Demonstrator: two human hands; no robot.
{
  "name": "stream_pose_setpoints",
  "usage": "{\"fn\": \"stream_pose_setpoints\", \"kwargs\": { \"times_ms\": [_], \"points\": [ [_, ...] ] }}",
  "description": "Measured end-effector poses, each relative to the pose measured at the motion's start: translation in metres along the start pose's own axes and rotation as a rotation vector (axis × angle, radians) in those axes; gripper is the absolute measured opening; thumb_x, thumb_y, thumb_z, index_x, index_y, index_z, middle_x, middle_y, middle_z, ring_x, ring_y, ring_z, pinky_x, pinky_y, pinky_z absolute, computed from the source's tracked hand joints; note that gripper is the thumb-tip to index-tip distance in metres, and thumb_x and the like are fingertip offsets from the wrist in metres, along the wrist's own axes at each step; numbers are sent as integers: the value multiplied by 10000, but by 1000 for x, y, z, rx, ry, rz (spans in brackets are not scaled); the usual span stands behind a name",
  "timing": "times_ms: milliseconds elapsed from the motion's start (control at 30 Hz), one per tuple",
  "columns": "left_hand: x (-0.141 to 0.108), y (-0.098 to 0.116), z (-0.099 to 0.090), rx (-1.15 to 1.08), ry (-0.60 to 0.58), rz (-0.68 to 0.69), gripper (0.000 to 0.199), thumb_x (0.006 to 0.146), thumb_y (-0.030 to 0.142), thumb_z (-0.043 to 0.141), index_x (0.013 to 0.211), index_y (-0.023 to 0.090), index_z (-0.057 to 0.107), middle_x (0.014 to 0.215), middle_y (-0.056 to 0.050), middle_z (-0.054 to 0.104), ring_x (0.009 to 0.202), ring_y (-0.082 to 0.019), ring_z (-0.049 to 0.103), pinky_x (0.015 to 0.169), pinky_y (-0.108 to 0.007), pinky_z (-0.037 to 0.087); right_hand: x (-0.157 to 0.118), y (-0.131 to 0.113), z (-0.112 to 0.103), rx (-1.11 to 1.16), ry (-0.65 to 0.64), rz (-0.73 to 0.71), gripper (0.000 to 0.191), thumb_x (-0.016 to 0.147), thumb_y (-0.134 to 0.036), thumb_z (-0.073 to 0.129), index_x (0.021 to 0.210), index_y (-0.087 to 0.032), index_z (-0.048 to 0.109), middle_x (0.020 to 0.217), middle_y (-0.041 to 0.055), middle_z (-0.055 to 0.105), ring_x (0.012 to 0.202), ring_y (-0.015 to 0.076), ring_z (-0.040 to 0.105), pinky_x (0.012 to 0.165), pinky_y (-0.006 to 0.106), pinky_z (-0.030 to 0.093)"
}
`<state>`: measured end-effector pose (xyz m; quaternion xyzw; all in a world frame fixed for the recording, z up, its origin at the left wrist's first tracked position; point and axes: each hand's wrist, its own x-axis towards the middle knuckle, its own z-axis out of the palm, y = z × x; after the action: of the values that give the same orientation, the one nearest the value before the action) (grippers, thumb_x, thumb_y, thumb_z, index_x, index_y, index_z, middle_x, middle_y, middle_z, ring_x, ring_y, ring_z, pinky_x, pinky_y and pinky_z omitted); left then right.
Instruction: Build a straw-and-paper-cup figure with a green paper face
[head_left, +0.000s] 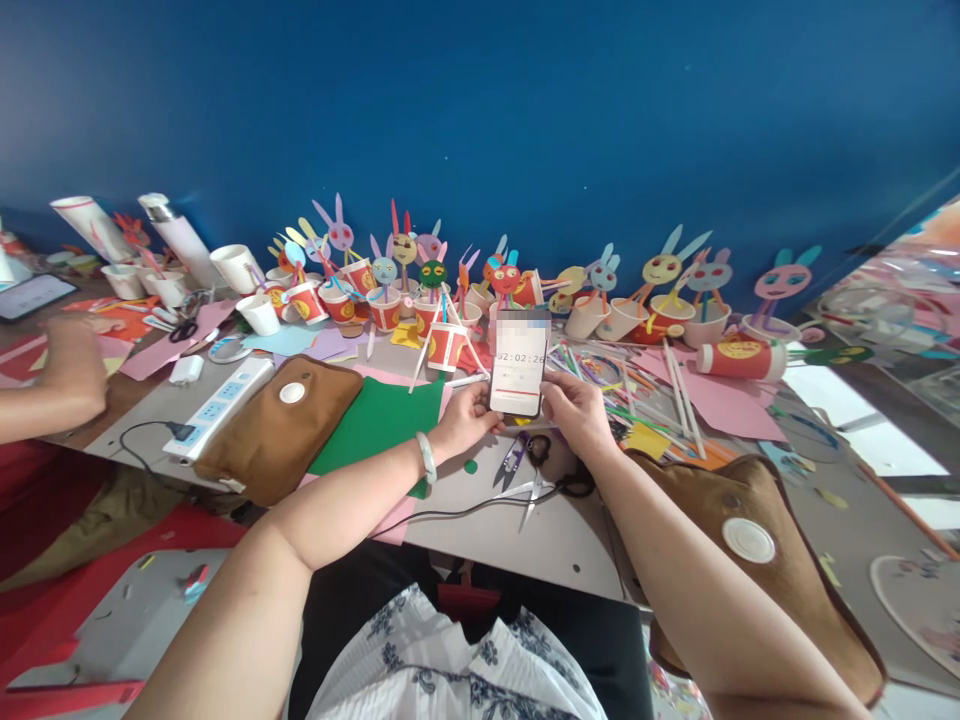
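A smartphone (519,375) stands upright over the table, its lit screen showing a running-time display. My left hand (466,420) grips its lower left edge, fingers curled. On the other side my right hand (576,408) pinches the right edge of the phone. Just below it lie scissors (517,455) with dark handles, and a second pair of blades (532,495) points toward me. A green paper sheet (390,425) is left of my left hand. Behind the phone are paper cups with rabbit-faced figures (433,274).
Two brown cushioned bags (289,425) flank my arms, the other (705,510) at right. A power strip (225,405) and a black cable (465,510) lie on the table. Colored straws (607,370) spread at right. Another person's arm (60,385) rests at far left. A blue wall rises behind.
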<state>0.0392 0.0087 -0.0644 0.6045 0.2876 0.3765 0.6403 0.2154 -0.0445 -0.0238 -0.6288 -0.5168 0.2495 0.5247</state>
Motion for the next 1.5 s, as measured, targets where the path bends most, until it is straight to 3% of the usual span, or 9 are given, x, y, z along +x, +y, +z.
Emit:
{"fn": "stream_pose_setpoints", "kwargs": {
  "times_ms": [433,1500],
  "points": [
    [1,-2,0,11,9,-19,245,781,142,740,970,138,584,713,-10,695,583,-144,684,523,-257,590,1,0,-1,4,-4,34,324,734,-285,531,890,-147,779,495,-33,528,469,121,423,509,265,357],
    [2,-1,-1,36,-3,-13,212,786,97,707,955,144,589,703,-13,705,588,-152,693,536,-269,594,3,3,-1,-7,8,16,334,731,-283,537,915,-156,785,474,-31,536,454,131,445,498,270,380]
  ]
}}
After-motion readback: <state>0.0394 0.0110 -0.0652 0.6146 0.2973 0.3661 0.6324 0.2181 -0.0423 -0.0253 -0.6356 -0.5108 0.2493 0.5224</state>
